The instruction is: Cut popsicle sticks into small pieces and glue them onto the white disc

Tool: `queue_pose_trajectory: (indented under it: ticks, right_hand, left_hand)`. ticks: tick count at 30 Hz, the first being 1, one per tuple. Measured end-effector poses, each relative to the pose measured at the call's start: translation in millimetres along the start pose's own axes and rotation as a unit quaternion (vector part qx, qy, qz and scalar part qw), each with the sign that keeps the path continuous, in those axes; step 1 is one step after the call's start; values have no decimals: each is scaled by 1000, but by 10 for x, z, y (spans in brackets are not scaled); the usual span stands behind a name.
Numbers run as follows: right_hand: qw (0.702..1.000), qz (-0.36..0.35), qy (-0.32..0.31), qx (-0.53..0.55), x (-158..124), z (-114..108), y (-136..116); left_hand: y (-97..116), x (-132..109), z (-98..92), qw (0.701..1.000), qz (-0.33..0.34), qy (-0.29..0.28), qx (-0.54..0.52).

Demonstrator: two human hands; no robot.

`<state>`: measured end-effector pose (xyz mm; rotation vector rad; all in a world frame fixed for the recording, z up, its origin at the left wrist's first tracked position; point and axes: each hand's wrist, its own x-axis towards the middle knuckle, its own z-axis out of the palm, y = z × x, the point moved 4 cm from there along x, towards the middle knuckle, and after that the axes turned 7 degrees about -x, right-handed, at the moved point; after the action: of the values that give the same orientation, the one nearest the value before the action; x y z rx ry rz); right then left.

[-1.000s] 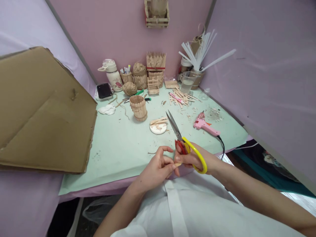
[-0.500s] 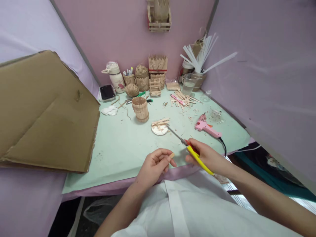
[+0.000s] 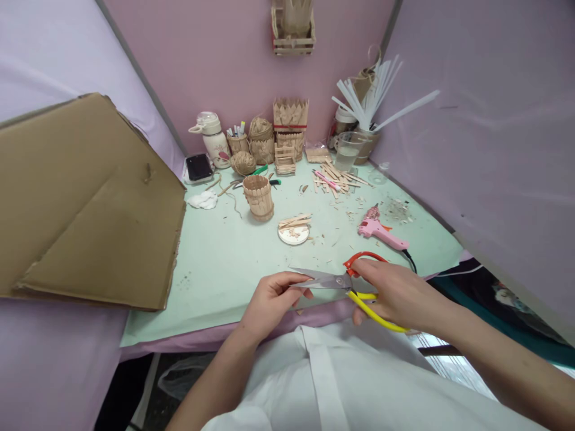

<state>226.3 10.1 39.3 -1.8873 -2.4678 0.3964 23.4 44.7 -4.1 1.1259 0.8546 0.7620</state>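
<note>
My right hand point(image 3: 381, 290) grips scissors point(image 3: 339, 281) with one red and one yellow handle. The scissors' blades are parted and point left, reaching the fingertips of my left hand point(image 3: 274, 299). Thumb and fingers of the left hand are pinched together at the blades; the short piece of craft stick seen there earlier is now mostly hidden. Below these fingers a small wooden chip point(image 3: 299, 311) shows against the pink cloth edge. Beyond my hands stands a white round lid point(image 3: 293, 237) with craft sticks point(image 3: 294, 222) and scraps on it.
A cup made of craft sticks point(image 3: 259, 200) stands behind the lid to the left. At right lies a pink glue gun point(image 3: 381, 232) with its cord. Loose craft sticks point(image 3: 341, 179) are piled farther back. A large cardboard sheet point(image 3: 99, 209) leans at left.
The scissors have swung from pointing away to pointing left, and their blades have opened at my left fingertips. A small wooden chip now shows below the left hand.
</note>
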Motion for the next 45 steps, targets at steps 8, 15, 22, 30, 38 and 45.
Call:
queue_pose_trajectory:
  ticks: [8,15,22,30,38,45]
  right_hand:
    - [1000,0,3,-25,4,36,-15]
    - [999,-10,4,-37,3,59,-35]
    - [998,-5,-4,-63,-26,65,-43]
    - [998,5,-8,-60,-40,82,-50]
    - [999,1,-35,-10,-57,73,-58]
    - [999,-12,-53,6,-57,27,-76]
  left_hand:
    - [-25,-14,-22,1000,-9,-8,12]
    - [-17,-7,-27,1000,-8,-9,19]
    - [-12,-20,-15,1000,-22,-6,11]
    - [-54,-30,-9,999,-33,-8,-2]
    - [-42,-32,-13,999,-32,-12,8]
    - [-62,-34,-21,999,-33,-25,8]
